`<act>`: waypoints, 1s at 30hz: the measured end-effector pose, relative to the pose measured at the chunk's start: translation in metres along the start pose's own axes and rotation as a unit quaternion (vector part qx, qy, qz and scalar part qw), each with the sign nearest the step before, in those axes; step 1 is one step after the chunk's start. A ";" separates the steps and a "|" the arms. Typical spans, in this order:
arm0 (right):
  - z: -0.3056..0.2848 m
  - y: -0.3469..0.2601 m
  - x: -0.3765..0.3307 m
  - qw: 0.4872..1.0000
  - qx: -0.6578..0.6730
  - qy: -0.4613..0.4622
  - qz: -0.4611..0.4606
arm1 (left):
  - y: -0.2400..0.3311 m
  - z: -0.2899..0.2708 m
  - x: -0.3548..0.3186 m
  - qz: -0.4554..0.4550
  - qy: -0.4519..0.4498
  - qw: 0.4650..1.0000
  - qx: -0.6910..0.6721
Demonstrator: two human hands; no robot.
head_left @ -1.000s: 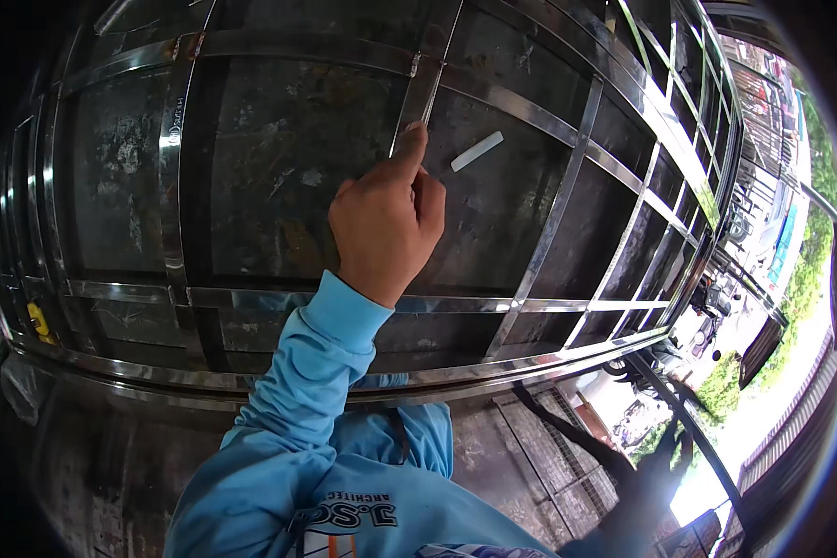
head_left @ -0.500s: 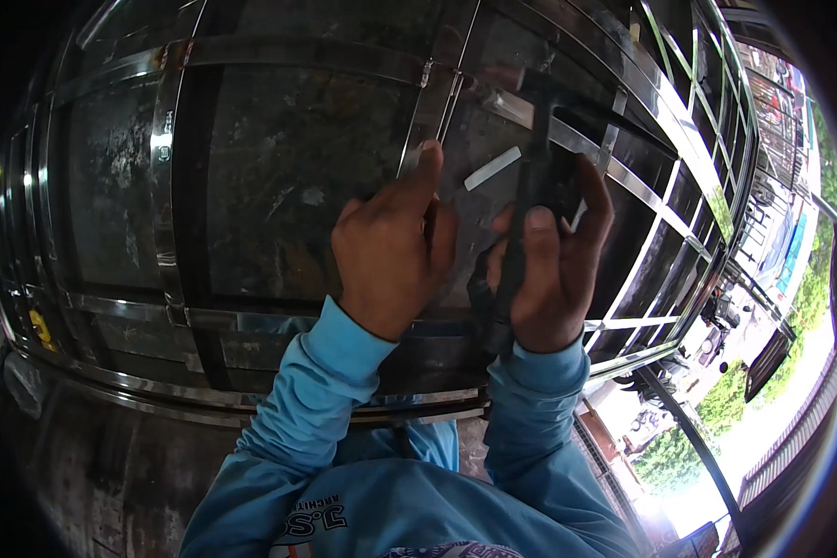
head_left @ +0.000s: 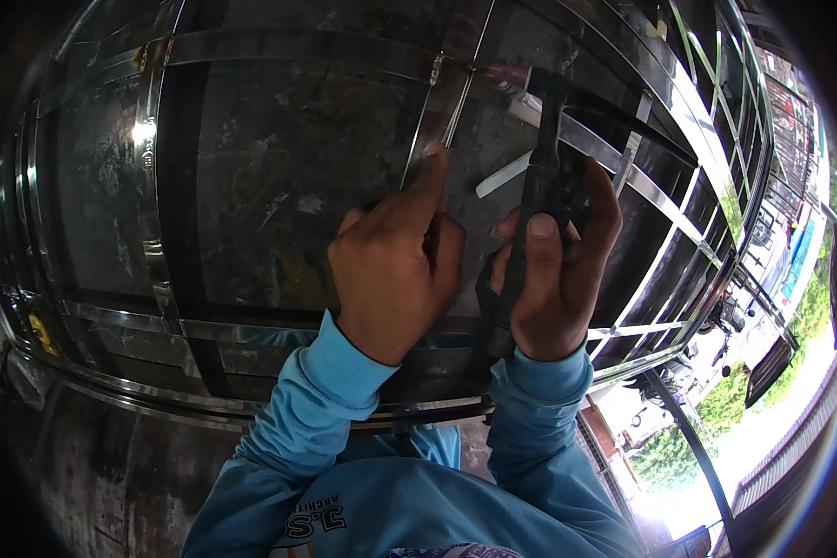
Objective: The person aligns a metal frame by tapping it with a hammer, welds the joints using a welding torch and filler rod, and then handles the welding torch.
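Note:
My right hand (head_left: 563,251) is closed round the handle of a black TIG welding torch (head_left: 541,177). The torch's pink nozzle (head_left: 507,74) points left, close to a joint in a shiny metal tube frame (head_left: 307,48). From its head a long black back cap slants off to the right. My left hand (head_left: 395,260) rests on a tube of the frame, index finger stretched along it and the other fingers curled. A thin bright rod (head_left: 460,107) runs from that fingertip toward the nozzle; the thumb and the grip on it are hidden.
A white flat strip (head_left: 504,175) lies on the dark sheet (head_left: 270,186) under the frame, partly behind the torch. More polished tubes cross on both sides. Something yellow (head_left: 42,333) sits at the frame's left edge. Bright outdoor ground with parked motorbikes (head_left: 730,312) shows at right.
The torch, blurred before, is now sharper, and its nozzle stands by the tube joint. My left hand has stayed almost in place. The whole view has shifted slightly.

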State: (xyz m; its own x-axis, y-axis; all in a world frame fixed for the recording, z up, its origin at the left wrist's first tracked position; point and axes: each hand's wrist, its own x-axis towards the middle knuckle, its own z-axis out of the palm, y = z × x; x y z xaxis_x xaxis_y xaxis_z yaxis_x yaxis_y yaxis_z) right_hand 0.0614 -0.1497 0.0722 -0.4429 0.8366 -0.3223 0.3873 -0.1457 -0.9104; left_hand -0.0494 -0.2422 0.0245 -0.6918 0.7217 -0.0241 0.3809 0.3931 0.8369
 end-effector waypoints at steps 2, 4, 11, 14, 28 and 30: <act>-0.002 0.001 0.000 1.000 0.000 -0.007 -0.003 | 0.000 0.000 0.000 -0.008 -0.005 1.000 -0.007; -0.002 0.001 -0.001 1.000 0.001 -0.015 -0.006 | 0.000 -0.002 0.000 -0.016 -0.010 1.000 -0.012; -0.001 0.000 -0.003 1.000 -0.027 -0.006 -0.004 | 0.004 -0.004 0.001 -0.015 -0.004 1.000 -0.007; 0.000 0.005 -0.002 0.999 -0.049 -0.002 -0.023 | 0.004 -0.004 0.000 -0.015 -0.003 1.000 -0.009; 0.002 0.011 -0.003 0.991 -0.104 0.008 -0.080 | 0.003 -0.003 0.000 -0.004 0.006 1.000 -0.005; 0.003 0.002 -0.005 0.997 -0.066 0.006 -0.034 | 0.002 -0.004 0.000 0.000 -0.019 1.000 0.001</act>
State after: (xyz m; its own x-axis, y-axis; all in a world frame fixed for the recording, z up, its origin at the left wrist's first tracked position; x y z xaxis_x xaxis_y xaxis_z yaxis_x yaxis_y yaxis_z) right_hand 0.0618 -0.1562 0.0707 -0.4627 0.8485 -0.2567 0.4596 -0.0179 -0.8879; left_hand -0.0510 -0.2439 0.0283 -0.6675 0.7433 -0.0448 0.3824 0.3938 0.8359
